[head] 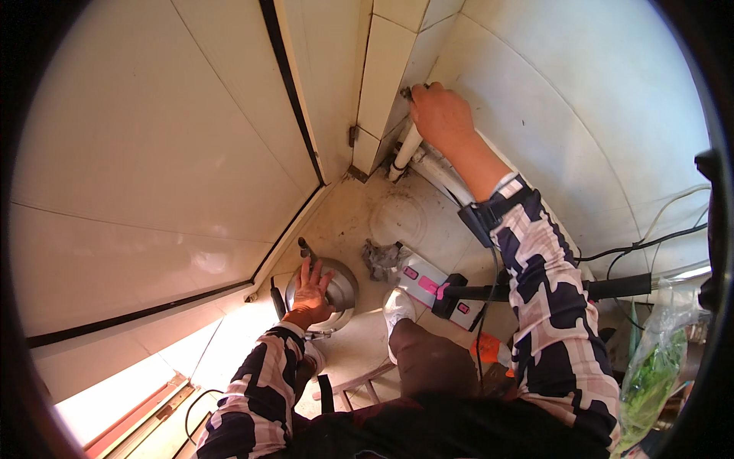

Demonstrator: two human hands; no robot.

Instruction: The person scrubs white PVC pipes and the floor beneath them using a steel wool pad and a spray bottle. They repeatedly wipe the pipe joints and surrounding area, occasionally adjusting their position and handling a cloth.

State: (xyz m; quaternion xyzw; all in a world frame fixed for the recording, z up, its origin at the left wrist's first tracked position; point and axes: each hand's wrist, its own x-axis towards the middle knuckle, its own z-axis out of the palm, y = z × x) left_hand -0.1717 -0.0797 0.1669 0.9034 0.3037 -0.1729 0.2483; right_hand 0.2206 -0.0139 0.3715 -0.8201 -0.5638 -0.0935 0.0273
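Note:
My right hand is curled on a small metal fitting on the tiled wall, above a white pipe in the corner; the fingertips and most of the fitting are hidden. My left hand has its fingers spread over the lid of a round stainless steel kettle standing on the floor. The kettle's spout points towards the corner, and a dark handle shows at its left side. Whether the left palm presses on the lid cannot be told.
A flat mop head with a dark pole lies right of my white shoe. Crumpled grey plastic lies beside it. Pipes run along the right wall's foot. Dark cables and a clear bag of green vegetables are at the right.

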